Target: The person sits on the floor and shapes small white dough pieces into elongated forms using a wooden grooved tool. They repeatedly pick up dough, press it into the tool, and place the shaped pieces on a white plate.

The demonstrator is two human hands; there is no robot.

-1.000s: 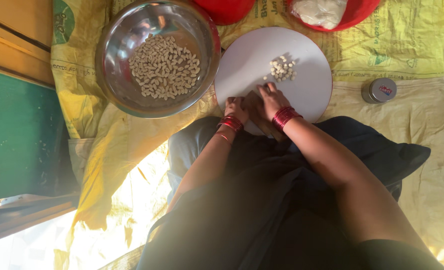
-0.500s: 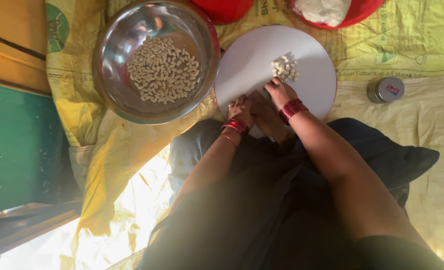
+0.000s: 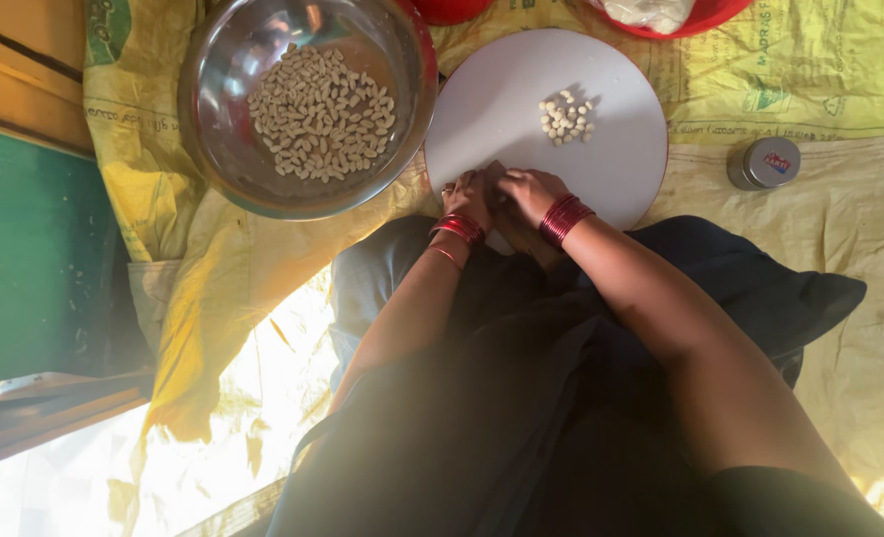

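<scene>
My left hand and my right hand meet at the near edge of a round white board. Their fingers are curled together, and whatever is between them is hidden. Both wrists wear red bangles. A small heap of pale pieces lies on the board, a little beyond the right hand. To the left stands a steel bowl holding several pale peanuts.
A yellow sack cloth covers the floor under everything. A small round tin sits to the right of the board. Two red containers show at the top edge. A green and wooden surface lies at the left.
The right hand has drawn back from the small heap to the near edge of the board and joined the left hand. The view has shifted slightly.
</scene>
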